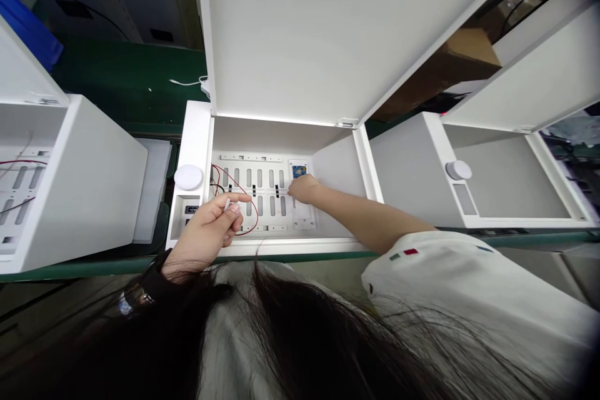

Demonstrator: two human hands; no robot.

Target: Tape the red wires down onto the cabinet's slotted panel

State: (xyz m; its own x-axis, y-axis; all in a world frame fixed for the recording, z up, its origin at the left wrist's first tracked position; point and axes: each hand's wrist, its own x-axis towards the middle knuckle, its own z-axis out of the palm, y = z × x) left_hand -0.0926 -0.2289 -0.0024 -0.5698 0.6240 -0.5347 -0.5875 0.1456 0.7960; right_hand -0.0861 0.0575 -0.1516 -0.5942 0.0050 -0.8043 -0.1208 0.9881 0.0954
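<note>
A white box [290, 246] with its lid [290, 31] raised lies in front of me. My left hand [210, 225] is over its lower left part, thumb and index finger pinching a small white piece [227, 204]. Inside, my right hand [304, 189] reaches down just below a small blue circuit board [299, 170]; its fingertips are closed, and what they hold is hidden. Red wires [257, 215] loop across the slotted white plate [265, 212] between my hands. Several black straps cross the plate's middle. A round white knob [188, 177] sits on the box's left side.
Similar open white boxes stand at the left [94, 181] and at the right [469, 223]. A cardboard box [471, 50] is behind, at the right. A white cable [185, 82] lies on the green bench [135, 75]. Dark hair hangs across the lower view.
</note>
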